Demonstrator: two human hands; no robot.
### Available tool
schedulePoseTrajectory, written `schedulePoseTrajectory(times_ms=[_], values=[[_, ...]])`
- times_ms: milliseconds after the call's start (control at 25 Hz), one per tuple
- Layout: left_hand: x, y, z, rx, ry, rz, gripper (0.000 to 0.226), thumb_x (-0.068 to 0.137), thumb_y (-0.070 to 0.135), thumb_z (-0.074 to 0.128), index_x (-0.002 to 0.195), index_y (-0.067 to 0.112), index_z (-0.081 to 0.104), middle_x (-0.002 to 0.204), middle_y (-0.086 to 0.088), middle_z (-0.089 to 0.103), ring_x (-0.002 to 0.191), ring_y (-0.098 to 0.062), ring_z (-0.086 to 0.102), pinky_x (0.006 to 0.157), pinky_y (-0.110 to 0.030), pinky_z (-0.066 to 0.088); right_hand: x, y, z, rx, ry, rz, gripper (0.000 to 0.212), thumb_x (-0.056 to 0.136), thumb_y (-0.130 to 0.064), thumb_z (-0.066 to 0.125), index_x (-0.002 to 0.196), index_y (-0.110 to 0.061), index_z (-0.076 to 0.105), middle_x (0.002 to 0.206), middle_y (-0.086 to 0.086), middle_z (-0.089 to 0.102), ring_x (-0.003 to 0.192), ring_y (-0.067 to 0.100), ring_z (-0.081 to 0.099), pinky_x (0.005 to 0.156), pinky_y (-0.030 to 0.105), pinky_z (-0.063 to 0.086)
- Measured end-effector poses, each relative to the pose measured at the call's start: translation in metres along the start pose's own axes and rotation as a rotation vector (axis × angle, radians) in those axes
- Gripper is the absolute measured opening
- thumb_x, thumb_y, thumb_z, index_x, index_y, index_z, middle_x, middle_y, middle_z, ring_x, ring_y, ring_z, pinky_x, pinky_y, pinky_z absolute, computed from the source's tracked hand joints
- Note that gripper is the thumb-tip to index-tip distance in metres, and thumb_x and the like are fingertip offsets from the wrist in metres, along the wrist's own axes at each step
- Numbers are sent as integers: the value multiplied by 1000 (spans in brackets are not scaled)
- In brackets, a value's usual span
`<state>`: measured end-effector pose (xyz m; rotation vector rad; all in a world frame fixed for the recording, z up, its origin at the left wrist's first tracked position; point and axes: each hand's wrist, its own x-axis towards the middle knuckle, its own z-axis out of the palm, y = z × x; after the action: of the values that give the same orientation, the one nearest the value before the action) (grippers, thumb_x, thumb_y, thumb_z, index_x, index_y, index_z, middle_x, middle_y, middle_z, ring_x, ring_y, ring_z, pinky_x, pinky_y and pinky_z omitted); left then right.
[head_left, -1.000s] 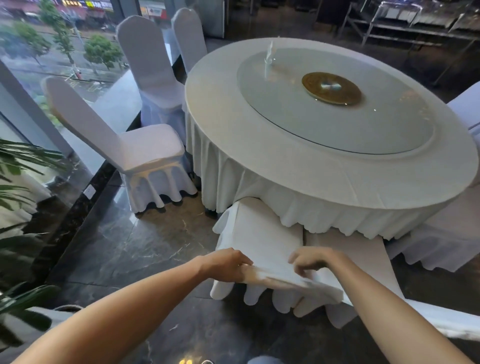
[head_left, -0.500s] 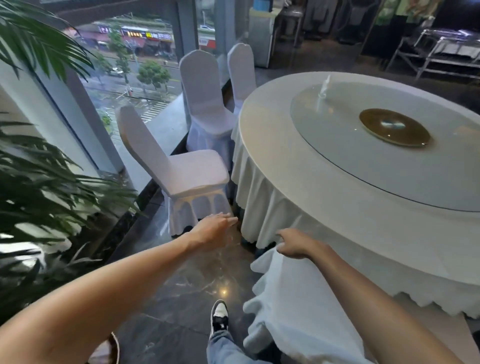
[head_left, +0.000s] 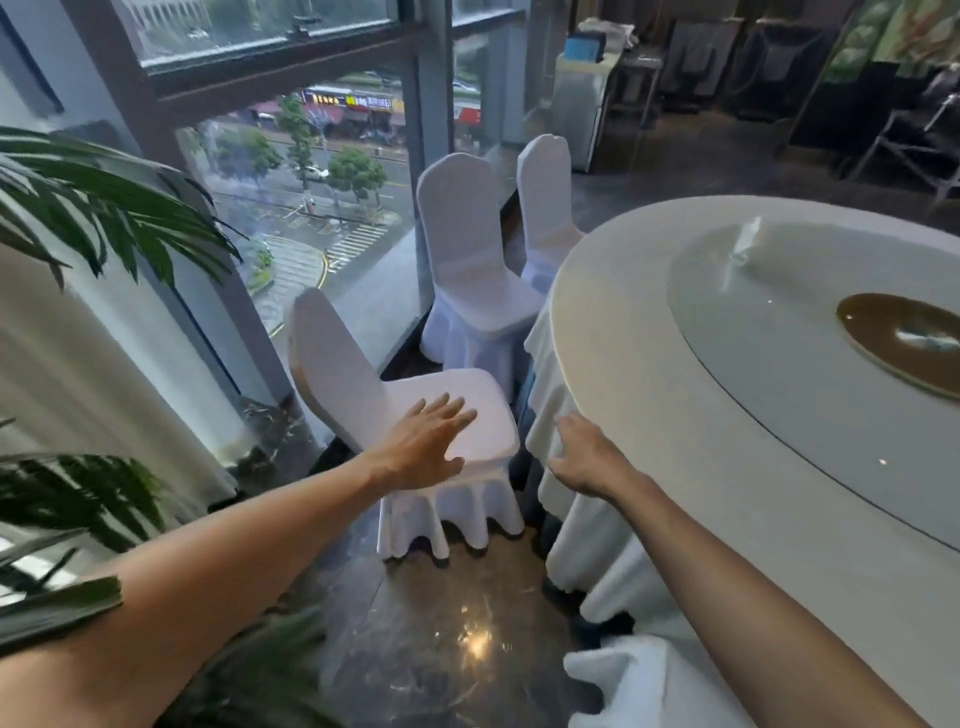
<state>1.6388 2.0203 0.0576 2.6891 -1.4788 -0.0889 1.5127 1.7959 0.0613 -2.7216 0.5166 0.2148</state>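
L: my left hand (head_left: 423, 447) spread wide over the seat, holding nothing | R: my right hand (head_left: 584, 457) loose, empty, beside the draped tablecloth (head_left: 566, 499) | covered chair (head_left: 457, 387): smooth white stretch fabric, ruffled skirt, on glossy dark marble floor (head_left: 441, 649) off the round table's (head_left: 634, 338) left edge, by the window (head_left: 311, 208).

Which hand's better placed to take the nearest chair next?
Left, probably. The left hand is spread over the seat of the chair, fingers straight. The right hand is off to the side by the tablecloth edge, holding nothing.
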Motion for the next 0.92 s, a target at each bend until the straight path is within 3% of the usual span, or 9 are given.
schedulePoseTrajectory(times_ms=[200, 360, 480, 640, 760, 840, 920], values=[[51, -101, -9, 29, 3, -22, 81, 84, 42, 64, 152, 23, 25, 161, -8, 19, 149, -29, 9, 118, -56, 13, 97, -59, 0, 83, 117, 7, 79, 86, -31, 53, 154, -10, 16, 160, 19, 16, 147, 33, 16, 118, 46, 22], [80, -207, 0, 82, -128, 27, 88, 83, 47, 63, 154, 29, 14, 163, -7, 10, 149, -29, 0, 117, -59, 0, 159, -127, 33, 220, 266, 28, 85, 90, -36, 56, 154, -11, 8, 163, 16, 3, 150, 29, 5, 120, 41, 13], [105, -298, 2, 146, -285, 87, 94, 78, 47, 58, 155, 35, 6, 163, -3, 2, 149, -27, -9, 115, -61, -8, 210, -185, 74, 318, 285, 34, 90, 90, -38, 58, 155, -10, 2, 163, 15, -3, 150, 28, 2, 120, 35, 7], [137, -411, -7, 49, -573, 128, 102, 70, 47, 58, 153, 41, 0, 164, -2, -1, 148, -26, -13, 114, -62, -11, 277, -262, 119, 421, 158, 127, 100, 88, -53, 57, 155, -18, -9, 163, 8, -12, 150, 26, -3, 118, 32, 4], [159, -491, 0, 233, -675, 220, 110, 72, 59, 69, 154, 40, -2, 163, -1, -2, 148, -26, -13, 113, -64, -10, 322, -316, 147, 477, -29, 146, 112, 79, -67, 61, 155, -20, -6, 164, 3, -9, 150, 20, -1, 119, 33, 8], [166, -529, 10, 343, -673, 294, 107, 74, 62, 70, 155, 37, 4, 163, -1, 1, 149, -26, -9, 113, -65, -8, 347, -348, 162, 507, -150, 133, 117, 72, -73, 64, 155, -18, 4, 164, 2, 2, 149, 19, 7, 119, 35, 14], [178, -553, 25, 351, -591, 333, 88, 84, 52, 66, 154, 35, 16, 163, -1, 9, 150, -23, -1, 113, -63, -10, 366, -375, 176, 489, -205, 96, 101, 75, -65, 67, 149, -15, 21, 155, 7, 27, 141, 25, 28, 114, 37, 29]])
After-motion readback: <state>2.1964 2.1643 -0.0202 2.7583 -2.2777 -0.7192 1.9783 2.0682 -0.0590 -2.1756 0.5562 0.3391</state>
